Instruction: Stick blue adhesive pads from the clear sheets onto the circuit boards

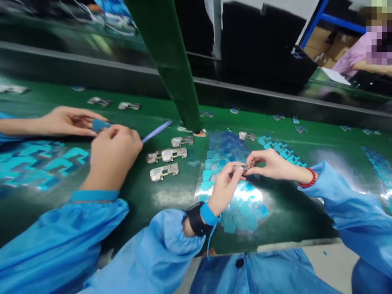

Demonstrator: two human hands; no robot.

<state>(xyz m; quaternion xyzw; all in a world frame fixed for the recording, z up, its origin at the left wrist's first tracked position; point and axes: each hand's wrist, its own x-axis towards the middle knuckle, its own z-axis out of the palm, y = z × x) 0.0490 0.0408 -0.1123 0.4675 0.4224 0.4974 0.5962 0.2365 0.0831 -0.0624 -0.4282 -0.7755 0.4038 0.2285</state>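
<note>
My left hand (225, 185), with a black strap and blue band at the wrist, pinches one side of a small silvery metal part (243, 167). On the other side, the fingers of my right hand (267, 163), above a red bead bracelet, close on the same part. My fingertips cover much of it, so its full shape is hidden. Below both hands lies a sheet of blue-green cut pieces (211, 165), shiny with glare. A metal part (246, 136) rests just beyond my hands. Several more, such as a metal part (164, 172), lie to my left.
At the left, a co-worker's hands (114, 153) hold a blue piece (100, 125) near a purple stick (157, 130). A green post (174, 69) rises from the green bench (171, 196). Small parts line its back. Another person (358, 53) is at the far right.
</note>
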